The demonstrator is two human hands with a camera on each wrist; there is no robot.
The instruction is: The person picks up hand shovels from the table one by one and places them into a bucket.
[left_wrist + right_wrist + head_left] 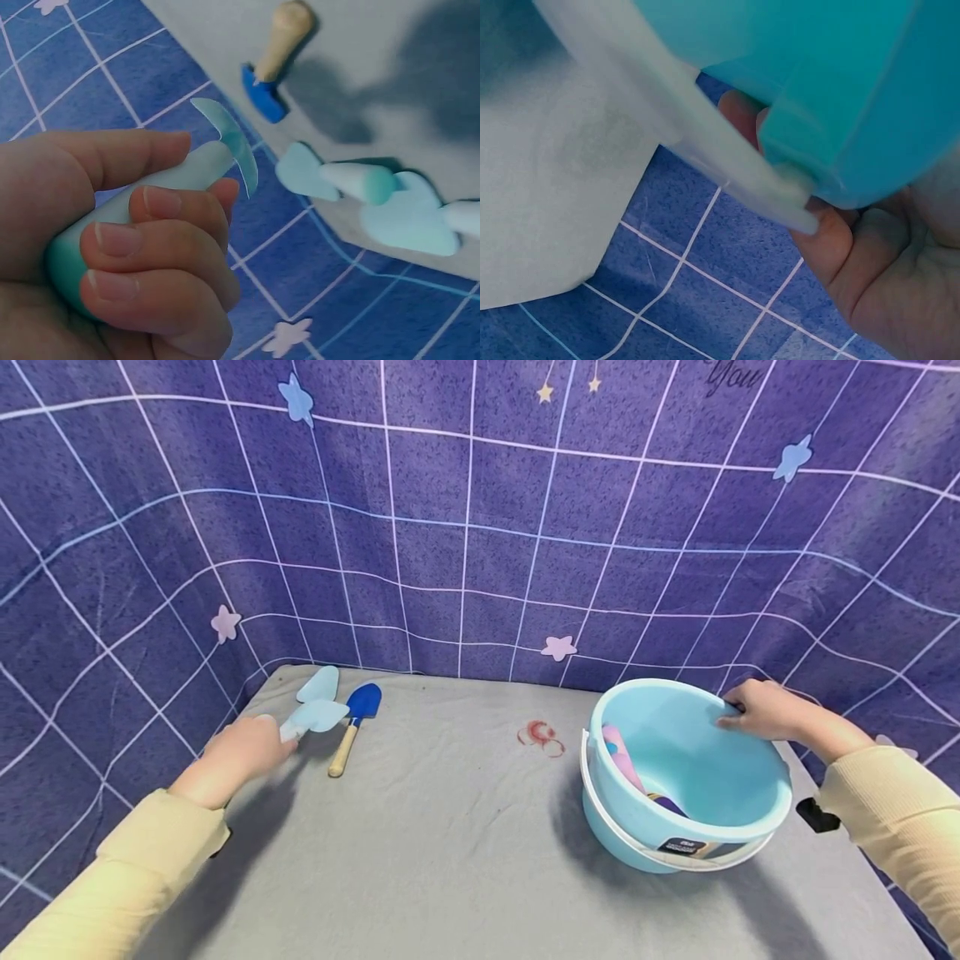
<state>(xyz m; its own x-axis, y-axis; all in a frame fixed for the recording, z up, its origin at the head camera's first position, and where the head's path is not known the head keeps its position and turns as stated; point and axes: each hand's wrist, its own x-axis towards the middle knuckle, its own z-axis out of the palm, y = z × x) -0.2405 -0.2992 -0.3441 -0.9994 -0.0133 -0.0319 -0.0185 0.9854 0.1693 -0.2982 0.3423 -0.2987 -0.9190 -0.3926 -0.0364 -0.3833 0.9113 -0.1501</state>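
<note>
My left hand (240, 747) grips a small pale blue trowel (318, 716) by its handle, which shades from white to teal in the left wrist view. The fingers curl round this handle, and the blade points away from the palm. Under and beyond it on the cloth lie more pale blue trowels (409, 217), partly hidden in the head view. A blue trowel (365, 700) with a wooden handle lies just to the right. At the right, my right hand (768, 710) grips the far rim of a light blue bucket (615, 839), whose mouth tilts towards me.
Inside the bucket are a pink thing (622, 758) and a purple and yellow thing (667, 806), partly hidden by its wall. A white bail handle (630, 82) hangs round its front. Grey cloth (435, 827) with a red mark (540, 735) covers the table. Purple gridded fabric (480, 527) surrounds it.
</note>
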